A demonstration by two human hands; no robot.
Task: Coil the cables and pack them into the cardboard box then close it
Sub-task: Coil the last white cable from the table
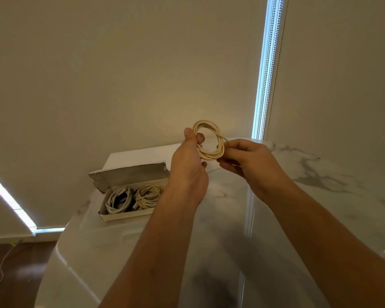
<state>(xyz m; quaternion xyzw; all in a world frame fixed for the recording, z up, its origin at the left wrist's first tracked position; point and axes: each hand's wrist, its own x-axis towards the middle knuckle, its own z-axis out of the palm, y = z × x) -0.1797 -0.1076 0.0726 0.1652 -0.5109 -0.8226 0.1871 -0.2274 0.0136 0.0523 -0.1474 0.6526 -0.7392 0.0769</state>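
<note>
— While two coils already lie inside it, where does the long open cardboard box (129, 215) sit, and what is in it?

— It rests on the glossy white marble-patterned tabletop (220, 218), lid flap standing up behind. At the box's left end lies a grey-white coiled cable (117, 200); just right of it, a cream coiled cable (149, 195).

— And up and to the right of the box?

— The left hand (188, 165) pinches one side of a third cream cable ring (209, 141) between thumb and fingers, held in the air. The right hand (245, 160), farther right of the box, has its fingers curled on the ring's other side, seemingly tucking the tail.

— So which step?

— Finishing the last coil, I judge. Next it must go down and left into the box's free right end, kept from springing open, then the flap folds shut.
</note>
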